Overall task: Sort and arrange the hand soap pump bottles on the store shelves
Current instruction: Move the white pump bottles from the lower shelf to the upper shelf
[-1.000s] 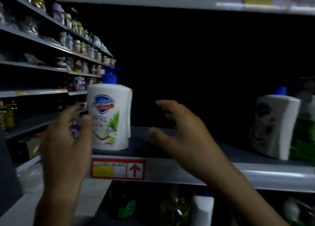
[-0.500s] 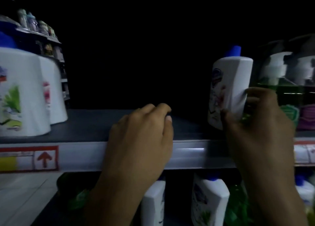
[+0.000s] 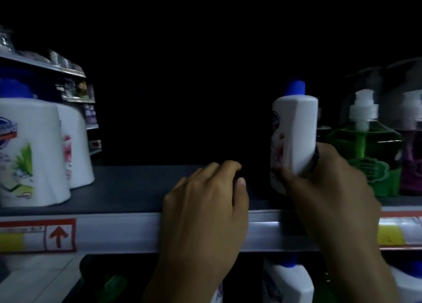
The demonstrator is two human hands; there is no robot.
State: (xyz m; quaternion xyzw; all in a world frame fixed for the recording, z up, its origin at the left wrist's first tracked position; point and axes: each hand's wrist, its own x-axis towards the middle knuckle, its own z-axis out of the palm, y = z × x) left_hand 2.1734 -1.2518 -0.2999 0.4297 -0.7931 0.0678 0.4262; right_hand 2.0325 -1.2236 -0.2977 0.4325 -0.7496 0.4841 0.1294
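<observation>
- A dim store aisle, with a dark shelf (image 3: pixel 137 188) whose pale front rail runs across the view and whose back wall is lost in shadow.
- White pump bottle (image 3: pixel 294 133), blue-capped, stands towards the right end of the shelf near the front edge, turned edge-on and tilted a little.
- Right hand (image 3: pixel 331 188) grasps it low down, thumb on the label face and fingers wrapped round the far side.
- Left hand (image 3: pixel 205 202) rests over the front edge at the middle, fingers loosely bent and holding nothing.
- Just right of the held bottle is a green soap bottle (image 3: pixel 365 156) with a white pump, then a purple bottle (image 3: pixel 411 161).
- At the left end stand two white bottles (image 3: pixel 29 151), one behind the other.
- On the rail is a red arrow label (image 3: pixel 59 235) at the left and a yellow tag (image 3: pixel 390 234) at the right.
- Below are more white bottles (image 3: pixel 287 284) on the lower shelf, blurred.
</observation>
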